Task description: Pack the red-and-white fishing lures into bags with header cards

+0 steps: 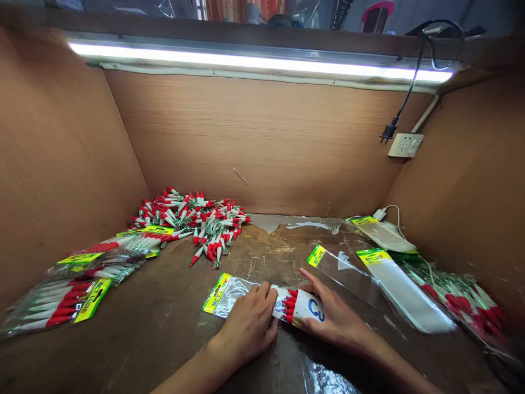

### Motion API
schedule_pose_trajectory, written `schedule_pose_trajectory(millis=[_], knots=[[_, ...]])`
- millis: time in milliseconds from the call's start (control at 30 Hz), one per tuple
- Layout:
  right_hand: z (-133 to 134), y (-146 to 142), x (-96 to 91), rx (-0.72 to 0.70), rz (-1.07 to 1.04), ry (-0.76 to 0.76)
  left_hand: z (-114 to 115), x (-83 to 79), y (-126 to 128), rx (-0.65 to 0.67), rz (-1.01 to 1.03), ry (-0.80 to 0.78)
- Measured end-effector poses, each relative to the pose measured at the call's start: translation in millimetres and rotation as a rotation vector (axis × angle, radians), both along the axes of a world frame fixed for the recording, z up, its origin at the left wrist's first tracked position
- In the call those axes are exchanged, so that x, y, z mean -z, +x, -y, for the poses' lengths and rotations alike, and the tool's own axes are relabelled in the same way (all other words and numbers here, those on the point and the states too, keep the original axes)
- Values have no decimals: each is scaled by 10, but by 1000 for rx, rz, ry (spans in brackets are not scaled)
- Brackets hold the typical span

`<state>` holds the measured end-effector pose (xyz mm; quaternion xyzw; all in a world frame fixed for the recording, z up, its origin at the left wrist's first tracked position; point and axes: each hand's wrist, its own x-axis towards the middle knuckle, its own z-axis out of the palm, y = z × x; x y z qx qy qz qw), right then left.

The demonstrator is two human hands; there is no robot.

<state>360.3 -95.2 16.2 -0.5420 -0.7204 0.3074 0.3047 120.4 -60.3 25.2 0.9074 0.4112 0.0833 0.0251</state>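
A clear plastic bag with a yellow-green header card (pixel 229 293) lies flat on the worktop in front of me. Inside its right end sits a bundle of red-and-white lures (pixel 292 307). My left hand (pixel 250 323) presses down on the middle of the bag, fingers bent and close together. My right hand (pixel 334 314) grips the bag's right end around the lures, thumb on top.
A heap of loose red-and-white lures (pixel 197 219) lies at the back left. Filled bags (pixel 61 298) are stacked along the left wall. Empty bags (pixel 385 279) and more filled ones (pixel 463 301) lie at the right. Wooden walls enclose the bench; a socket (pixel 405 145) is on the right wall.
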Motion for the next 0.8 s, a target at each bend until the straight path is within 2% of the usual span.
schedule_pose_trajectory(millis=[233,500,633,800], knots=[[-5,-2,8,22,12,3,-12,-37,-45,7,-13,-14],[27,56,-58,-35,11,-34,-62,40,14,-171,122,-22],[58,37,-123,-62,10,-34,-44,37,30,-128,147,-30],[67,15,-71,-64,61,46,16,5,62,-58,164,35]])
